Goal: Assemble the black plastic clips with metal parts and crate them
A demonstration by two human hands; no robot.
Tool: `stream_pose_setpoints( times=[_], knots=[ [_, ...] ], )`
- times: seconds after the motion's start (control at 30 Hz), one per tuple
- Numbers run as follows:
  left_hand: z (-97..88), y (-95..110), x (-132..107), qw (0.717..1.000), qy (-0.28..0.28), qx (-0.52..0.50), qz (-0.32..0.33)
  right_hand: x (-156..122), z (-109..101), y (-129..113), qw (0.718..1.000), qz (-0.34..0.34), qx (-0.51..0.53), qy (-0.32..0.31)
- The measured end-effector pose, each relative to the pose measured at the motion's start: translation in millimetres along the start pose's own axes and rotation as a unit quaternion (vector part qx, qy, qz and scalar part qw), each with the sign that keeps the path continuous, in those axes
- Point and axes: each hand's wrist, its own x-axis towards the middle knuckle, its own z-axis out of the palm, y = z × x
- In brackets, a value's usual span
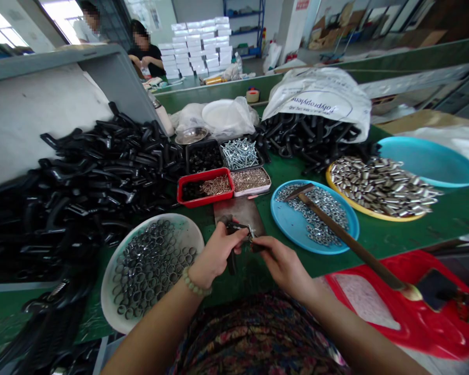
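My left hand (216, 255) is closed around a black handle part (231, 245), held just above a small metal plate (240, 210) on the green table. My right hand (283, 263) pinches a small metal piece (251, 233) against the end of that black part; the piece is too small to name. Both hands meet in front of my body. A bead bracelet (195, 285) sits on my left wrist.
A white bowl of metal rings (150, 265) lies left. A blue plate of washers (316, 216) with a hammer (347, 242) across it lies right. Trays of screws (240, 153) and small parts (205, 187) stand behind. Black handles (101, 166) pile left. Two people stand far back.
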Motion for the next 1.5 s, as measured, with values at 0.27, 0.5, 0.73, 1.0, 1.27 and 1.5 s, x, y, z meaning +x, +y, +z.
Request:
stream_pose_setpoints(
  times=[0.27,0.5,0.73,1.0,1.27,1.5],
  knots=[
    [-15.1,2.7,-1.7,0.990,-0.085,0.102,-0.052,-4.1,-12.7,2.4,0.986,0.059,0.104,-0.115],
    [-30.7,0.1,-10.1,0.976,-0.142,0.162,-0.015,0.2,-18.5,-2.5,0.967,0.076,0.173,-0.173],
    [-36.1,8.2,-18.9,0.954,-0.162,0.251,0.036,0.5,-11.8,-3.5,0.920,0.154,0.318,-0.169],
    [-28.4,2.0,-25.6,0.949,-0.161,0.261,0.068,10.4,-18.9,-8.2,0.890,0.176,0.362,-0.217],
    [-10.9,-12.0,-24.2,0.992,-0.057,0.085,0.075,19.2,-6.6,-6.6,0.842,0.194,0.481,-0.151],
    [-12.3,-14.1,-22.9,0.991,-0.072,0.054,0.099,22.2,6.4,-13.7,0.823,0.241,0.496,-0.137]
  ],
)
